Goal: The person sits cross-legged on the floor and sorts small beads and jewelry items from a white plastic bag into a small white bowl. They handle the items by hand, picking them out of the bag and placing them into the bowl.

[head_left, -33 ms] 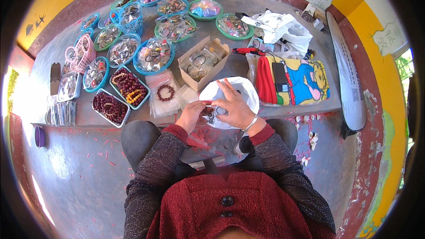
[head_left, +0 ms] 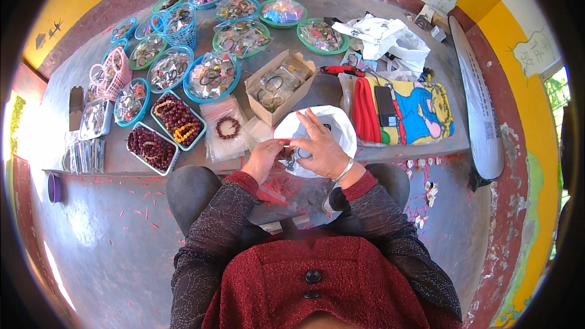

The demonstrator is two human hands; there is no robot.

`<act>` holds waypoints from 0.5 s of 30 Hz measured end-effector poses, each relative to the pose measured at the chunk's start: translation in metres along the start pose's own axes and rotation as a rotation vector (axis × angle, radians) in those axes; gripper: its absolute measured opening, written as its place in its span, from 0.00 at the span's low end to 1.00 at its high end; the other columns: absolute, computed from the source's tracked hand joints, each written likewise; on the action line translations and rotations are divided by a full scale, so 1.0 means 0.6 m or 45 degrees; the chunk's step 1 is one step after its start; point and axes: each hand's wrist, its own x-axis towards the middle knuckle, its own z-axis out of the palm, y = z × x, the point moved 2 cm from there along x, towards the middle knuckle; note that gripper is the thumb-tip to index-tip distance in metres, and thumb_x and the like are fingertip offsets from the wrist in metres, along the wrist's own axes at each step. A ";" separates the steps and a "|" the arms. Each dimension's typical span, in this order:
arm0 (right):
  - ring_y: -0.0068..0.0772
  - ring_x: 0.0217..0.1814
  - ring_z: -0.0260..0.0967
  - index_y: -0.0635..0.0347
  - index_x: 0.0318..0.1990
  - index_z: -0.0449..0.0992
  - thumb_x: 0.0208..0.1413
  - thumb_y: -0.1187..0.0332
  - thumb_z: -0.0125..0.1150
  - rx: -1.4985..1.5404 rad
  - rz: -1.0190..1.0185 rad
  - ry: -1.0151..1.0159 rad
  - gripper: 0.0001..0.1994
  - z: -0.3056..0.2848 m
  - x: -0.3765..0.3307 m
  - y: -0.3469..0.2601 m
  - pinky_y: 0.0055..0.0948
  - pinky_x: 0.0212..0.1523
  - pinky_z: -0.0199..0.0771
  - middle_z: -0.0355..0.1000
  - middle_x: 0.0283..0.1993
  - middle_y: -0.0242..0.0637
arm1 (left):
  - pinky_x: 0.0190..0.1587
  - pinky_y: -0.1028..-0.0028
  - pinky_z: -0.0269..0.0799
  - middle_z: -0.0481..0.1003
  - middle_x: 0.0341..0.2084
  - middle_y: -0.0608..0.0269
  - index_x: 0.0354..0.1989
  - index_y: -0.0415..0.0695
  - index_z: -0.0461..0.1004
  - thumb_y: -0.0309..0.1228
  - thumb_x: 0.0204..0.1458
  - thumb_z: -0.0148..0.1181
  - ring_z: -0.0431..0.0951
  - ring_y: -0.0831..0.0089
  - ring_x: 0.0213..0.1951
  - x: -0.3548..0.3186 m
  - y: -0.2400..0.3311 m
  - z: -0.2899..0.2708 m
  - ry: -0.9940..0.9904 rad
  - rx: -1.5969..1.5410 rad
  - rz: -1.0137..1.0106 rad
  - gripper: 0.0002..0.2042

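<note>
Centrally, a small red piece [head_left: 284, 141] sits between the fingertips of both hands, above the near left rim of a white bag-like container [head_left: 346, 131]. Its exact form is too small to tell. Judged by size, it is light; expect it to be thin and pliable, easily dropped, and unlikely to break under moderate pressure. Take hold at its two ends with the finger pads, leaving the middle unobstructed.

Left hand [head_left: 262, 158]: thumb and index finger pinched on the piece, remaining fingers curled. Right hand [head_left: 323, 151]: thumb and index finger drawn together at the right end of the piece, other fingers fanned out and raised. Small dark items [head_left: 285, 161] show just beneath the fingers; whether either hand grips them cannot be determined.

The container lies at the near edge of the table [head_left: 327, 92]; its wall looks soft and likely to yield if leaned upon. Just beyond it, to the far left, stands a cardboard box [head_left: 261, 108] of bagged items. Left of the hands, a beaded bracelet [head_left: 228, 137] rests on flat plastic bags [head_left: 214, 148], which are probably slippery. Farther left lie heaped dark bead strings [head_left: 173, 113]. To the right, a dark phone [head_left: 385, 105] rests on a folded, colourful towel [head_left: 420, 113].
</note>
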 end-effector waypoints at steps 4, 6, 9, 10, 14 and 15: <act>0.54 0.68 0.39 0.52 0.31 0.74 0.38 0.68 0.63 -0.020 0.020 -0.018 0.09 0.006 -0.002 -0.006 0.46 0.56 0.54 0.47 0.64 0.48 | 0.28 0.80 0.69 0.73 0.30 0.64 0.46 0.39 0.68 0.33 0.56 0.42 0.72 0.79 0.29 -0.002 -0.002 0.005 -0.020 0.014 -0.010 0.15; 0.53 0.68 0.39 0.53 0.30 0.74 0.38 0.68 0.63 -0.003 0.028 0.018 0.08 0.009 -0.002 -0.007 0.46 0.56 0.54 0.48 0.65 0.47 | 0.29 0.80 0.70 0.73 0.30 0.65 0.46 0.39 0.68 0.34 0.56 0.43 0.72 0.79 0.29 -0.001 -0.003 0.004 -0.026 -0.013 -0.012 0.15; 0.53 0.68 0.40 0.54 0.29 0.73 0.39 0.68 0.62 0.001 0.019 0.069 0.07 0.008 -0.002 -0.004 0.45 0.56 0.55 0.48 0.64 0.47 | 0.30 0.79 0.71 0.73 0.30 0.65 0.45 0.39 0.69 0.33 0.56 0.43 0.72 0.78 0.29 -0.002 -0.002 0.004 -0.012 -0.054 -0.020 0.14; 0.53 0.68 0.40 0.54 0.29 0.73 0.39 0.68 0.62 -0.003 0.010 0.066 0.07 0.007 -0.002 -0.004 0.45 0.56 0.55 0.48 0.64 0.47 | 0.30 0.79 0.71 0.73 0.30 0.65 0.45 0.39 0.69 0.33 0.56 0.43 0.72 0.78 0.29 -0.005 0.001 0.006 -0.016 -0.068 -0.028 0.14; 0.52 0.68 0.40 0.54 0.29 0.73 0.40 0.67 0.61 -0.011 -0.015 0.042 0.07 0.011 -0.003 -0.003 0.45 0.55 0.56 0.49 0.64 0.47 | 0.31 0.79 0.71 0.73 0.30 0.64 0.46 0.39 0.69 0.33 0.56 0.43 0.73 0.78 0.30 -0.006 0.003 0.006 -0.031 -0.080 -0.030 0.14; 0.52 0.68 0.41 0.54 0.29 0.73 0.40 0.67 0.61 -0.010 -0.017 0.032 0.07 0.014 -0.003 -0.002 0.45 0.55 0.56 0.50 0.64 0.47 | 0.31 0.79 0.71 0.73 0.30 0.64 0.46 0.39 0.68 0.33 0.56 0.43 0.73 0.78 0.30 -0.004 0.001 0.004 -0.031 -0.066 -0.028 0.14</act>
